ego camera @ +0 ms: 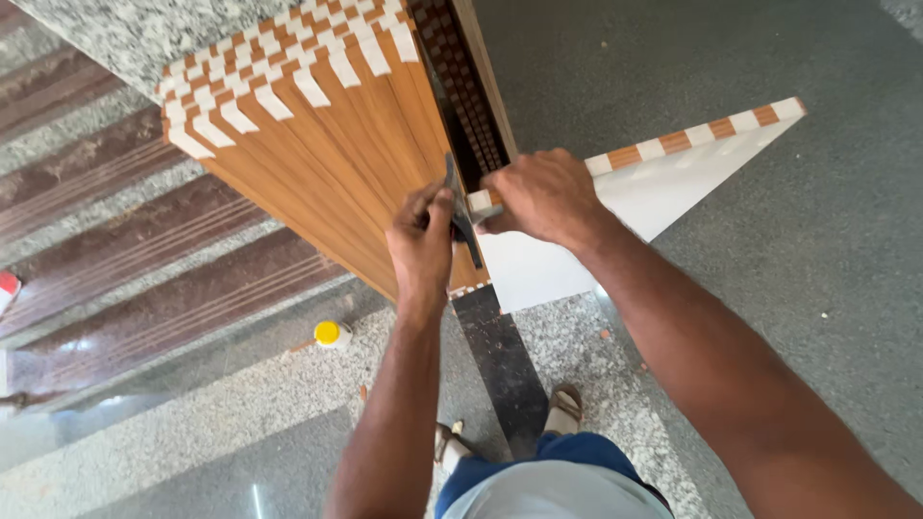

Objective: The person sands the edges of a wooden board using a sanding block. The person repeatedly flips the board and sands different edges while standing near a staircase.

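A white panel (562, 255) is seen standing on edge over the polished stone floor (769, 308), its broad face plain white and its upper edge banded with alternating orange-brown and white blocks. This striped edge runs from the hands out toward 2 o'clock, where the panel ends in a pointed corner. At 10 o'clock from the hands a stack of wood-grain boards (317, 144) is leaned, each board topped with the same orange and white banding, so that a checkered pattern is formed along the top of the stack.

The near end of the panel's striped edge is gripped by the right hand (543, 197); the fingers are curled down over the edge and closed on it, the panel's white face hanging below the knuckles toward 5 o'clock. A slim dark tool (461, 216) is pinched in the left hand (421, 245), the fingers drawn together around it. The tool is set upright between the two hands, at the place where the panel's end meets the side of the board stack. Whether its tip touches the panel cannot be told.

A small yellow-capped bottle (332, 333) is seen on the floor at 8 o'clock from the hands, well apart. Sandalled feet (562, 408) are visible at 6 o'clock.
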